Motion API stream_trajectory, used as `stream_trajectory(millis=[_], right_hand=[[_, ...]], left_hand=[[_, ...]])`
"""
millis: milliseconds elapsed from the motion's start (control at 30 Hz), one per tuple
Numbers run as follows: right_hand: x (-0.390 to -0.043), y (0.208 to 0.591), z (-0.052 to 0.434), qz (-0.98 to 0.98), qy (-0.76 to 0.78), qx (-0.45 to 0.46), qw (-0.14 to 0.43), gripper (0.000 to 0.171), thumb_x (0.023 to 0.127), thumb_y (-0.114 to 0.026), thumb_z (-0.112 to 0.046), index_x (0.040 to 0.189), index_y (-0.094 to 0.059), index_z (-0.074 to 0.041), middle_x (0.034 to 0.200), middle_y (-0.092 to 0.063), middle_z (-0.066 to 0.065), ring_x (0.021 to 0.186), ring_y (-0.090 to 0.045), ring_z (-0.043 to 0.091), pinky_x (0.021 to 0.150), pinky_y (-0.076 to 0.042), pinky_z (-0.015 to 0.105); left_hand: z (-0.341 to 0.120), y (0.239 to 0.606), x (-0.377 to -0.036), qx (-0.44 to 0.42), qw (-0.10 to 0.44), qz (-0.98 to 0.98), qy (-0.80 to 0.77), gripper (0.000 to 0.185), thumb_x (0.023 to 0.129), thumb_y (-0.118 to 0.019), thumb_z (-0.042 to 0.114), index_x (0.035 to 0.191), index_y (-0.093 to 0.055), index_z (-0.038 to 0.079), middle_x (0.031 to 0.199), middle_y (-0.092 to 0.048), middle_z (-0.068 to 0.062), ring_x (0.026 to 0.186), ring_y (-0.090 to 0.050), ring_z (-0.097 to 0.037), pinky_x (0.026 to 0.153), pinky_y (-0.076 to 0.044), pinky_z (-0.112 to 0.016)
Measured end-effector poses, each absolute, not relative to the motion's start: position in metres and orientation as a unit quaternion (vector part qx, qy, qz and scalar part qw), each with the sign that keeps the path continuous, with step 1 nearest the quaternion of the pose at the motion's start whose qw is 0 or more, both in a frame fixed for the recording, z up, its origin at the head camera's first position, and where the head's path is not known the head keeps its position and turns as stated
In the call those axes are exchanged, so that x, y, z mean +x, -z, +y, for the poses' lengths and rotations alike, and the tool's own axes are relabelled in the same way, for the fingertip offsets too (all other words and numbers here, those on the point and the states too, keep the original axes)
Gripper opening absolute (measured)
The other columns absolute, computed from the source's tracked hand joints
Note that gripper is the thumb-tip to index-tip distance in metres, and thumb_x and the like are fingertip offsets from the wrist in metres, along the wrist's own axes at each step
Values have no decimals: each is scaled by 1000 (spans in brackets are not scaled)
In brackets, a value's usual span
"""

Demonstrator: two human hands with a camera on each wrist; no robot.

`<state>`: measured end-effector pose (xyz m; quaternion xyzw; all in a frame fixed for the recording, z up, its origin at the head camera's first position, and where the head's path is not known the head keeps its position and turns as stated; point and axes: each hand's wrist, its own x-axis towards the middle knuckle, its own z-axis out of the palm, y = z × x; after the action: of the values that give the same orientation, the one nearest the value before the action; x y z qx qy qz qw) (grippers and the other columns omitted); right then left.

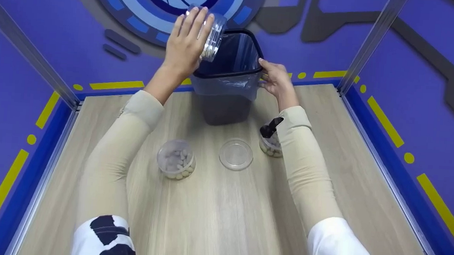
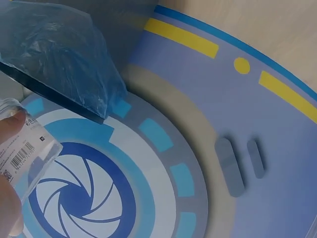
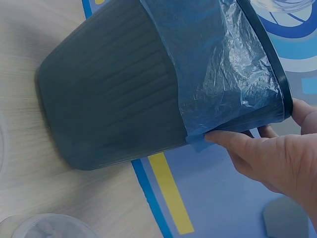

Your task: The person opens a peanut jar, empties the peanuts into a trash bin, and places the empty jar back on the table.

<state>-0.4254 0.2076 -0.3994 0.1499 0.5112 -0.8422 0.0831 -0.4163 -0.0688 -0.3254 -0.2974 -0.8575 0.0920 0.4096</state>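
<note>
Pale wood-grain worktop (image 1: 214, 213), blue-purple walls. Left hand (image 1: 185, 42) grip holds tilted clear plastic jar (image 1: 213, 36); right hand (image 1: 276, 80) grip pinches dark bag-lined bin (image 1: 229, 84) rim.

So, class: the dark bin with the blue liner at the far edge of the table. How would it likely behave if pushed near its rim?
The bin is tall and narrows toward its base, so it probably tips easily; the right hand grips its rim. The walls look stiff, likely light plastic. The liner looks thin and floppy.
</note>
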Motion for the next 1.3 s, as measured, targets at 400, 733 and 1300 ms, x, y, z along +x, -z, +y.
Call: stream_trajectory(millis=[400, 733, 1300], right_hand=[[-423, 399, 205, 517, 838, 152, 81, 26, 100, -64, -17, 119, -56, -3, 123, -60, 12, 121, -58, 25, 115, -39, 49], [-424, 401, 206, 511, 843, 147, 77, 28, 101, -62, -17, 122, -56, 0, 134, -58, 17, 110, -61, 24, 106, -45, 48], [-425, 399, 206, 510, 843, 149, 78, 22, 101, -62, -17, 117, -56, -2, 128, -59, 16, 112, -59, 25, 109, -43, 48]], left_hand=[[-65, 324, -416, -288, 400, -860, -134, 83, 86, -70, 2, 159, -31, 11, 163, -34, -12, 150, -31, -29, 123, -27, -46], [-63, 324, -415, -288, 408, -857, -125, 72, 93, -57, 4, 160, -30, 10, 163, -33, -13, 150, -31, -30, 123, -27, -46], [-69, 328, -417, -282, 423, -861, -21, 74, 89, -64, 3, 157, -35, 9, 161, -37, -12, 149, -32, -31, 124, -22, -45]])
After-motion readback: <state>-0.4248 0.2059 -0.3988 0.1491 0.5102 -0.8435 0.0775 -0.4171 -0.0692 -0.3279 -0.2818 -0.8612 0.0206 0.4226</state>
